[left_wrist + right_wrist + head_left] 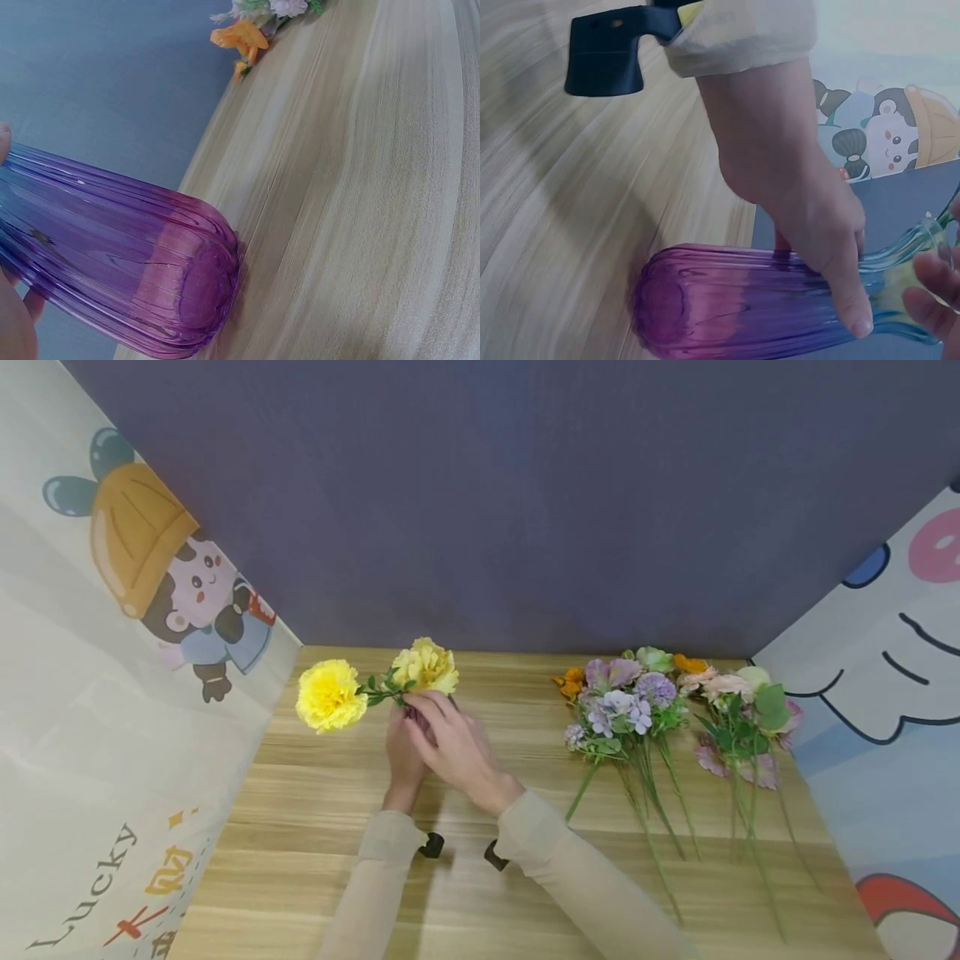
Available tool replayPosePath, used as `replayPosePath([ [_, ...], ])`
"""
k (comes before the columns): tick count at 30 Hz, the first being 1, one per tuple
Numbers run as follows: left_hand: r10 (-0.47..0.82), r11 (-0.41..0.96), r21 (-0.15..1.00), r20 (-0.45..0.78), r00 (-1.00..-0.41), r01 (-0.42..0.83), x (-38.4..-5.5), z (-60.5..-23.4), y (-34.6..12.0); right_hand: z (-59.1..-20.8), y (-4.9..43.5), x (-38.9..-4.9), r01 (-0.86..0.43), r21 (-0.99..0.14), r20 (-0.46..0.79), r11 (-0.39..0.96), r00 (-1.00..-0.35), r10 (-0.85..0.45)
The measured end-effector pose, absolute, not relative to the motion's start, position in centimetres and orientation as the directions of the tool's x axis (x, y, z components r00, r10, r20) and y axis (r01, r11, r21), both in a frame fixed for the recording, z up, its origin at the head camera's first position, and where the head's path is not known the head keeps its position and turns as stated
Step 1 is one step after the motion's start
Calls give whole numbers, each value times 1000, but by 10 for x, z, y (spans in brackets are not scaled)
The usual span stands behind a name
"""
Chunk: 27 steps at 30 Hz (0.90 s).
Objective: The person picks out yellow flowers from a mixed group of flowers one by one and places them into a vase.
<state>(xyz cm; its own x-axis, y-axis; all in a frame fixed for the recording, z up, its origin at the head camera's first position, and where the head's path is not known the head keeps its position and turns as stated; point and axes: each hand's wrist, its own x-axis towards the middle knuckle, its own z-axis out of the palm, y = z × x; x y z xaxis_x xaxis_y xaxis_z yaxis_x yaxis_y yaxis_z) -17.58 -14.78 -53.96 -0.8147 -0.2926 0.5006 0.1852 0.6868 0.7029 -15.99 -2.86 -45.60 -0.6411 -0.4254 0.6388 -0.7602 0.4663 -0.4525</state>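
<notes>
A ribbed glass vase (187, 255), pink-purple at its base and blue toward its flared mouth, stands on the table. My left hand (810, 202) grips it around its upper body, with the thumb lying along the glass. At the mouth, my right hand (457, 743) pinches the green stem of the yellow flowers with its fingers (930, 307). One bright yellow bloom (331, 696) leans out to the left; a paler yellow bloom (427, 666) rises just beyond the fingers. Through the glass, a dark stem end (41, 238) shows. Both hands hide most of the vase in the head view.
Right of the hands lies a bunch of purple, lilac and orange flowers (618, 702) with long green stems. Farther right is a second bunch of pink and peach flowers (742, 718). A dark wall (525, 510) stands along the back edge of the wooden table (300, 843).
</notes>
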Motion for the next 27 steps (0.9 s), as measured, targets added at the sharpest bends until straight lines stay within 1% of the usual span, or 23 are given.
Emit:
replayPosePath([
  [3,-329,630,758,457,-827,168,-176,-540,-147,-460,-24,-160,-774,-469,659,426,-628,-414],
  [6,-383,544,828,387,-839,134,-176,-541,-147,-465,-17,-160,-785,-476,678,396,-615,-403],
  [10,-412,506,855,354,-840,112,-177,-542,-147,-470,-6,-160,-804,-448,716,391,-585,-382],
  [15,-412,483,869,336,-847,110,-177,-541,-148,-478,12,-162,-824,-432,754,367,-553,-354],
  [19,-410,454,884,320,-854,113,-176,-541,-147,-485,26,-162,-825,-440,760,355,-553,-343],
  [27,-415,449,886,321,-851,115,-176,-540,-145,-492,57,-159,-797,-471,741,377,-590,-321],
])
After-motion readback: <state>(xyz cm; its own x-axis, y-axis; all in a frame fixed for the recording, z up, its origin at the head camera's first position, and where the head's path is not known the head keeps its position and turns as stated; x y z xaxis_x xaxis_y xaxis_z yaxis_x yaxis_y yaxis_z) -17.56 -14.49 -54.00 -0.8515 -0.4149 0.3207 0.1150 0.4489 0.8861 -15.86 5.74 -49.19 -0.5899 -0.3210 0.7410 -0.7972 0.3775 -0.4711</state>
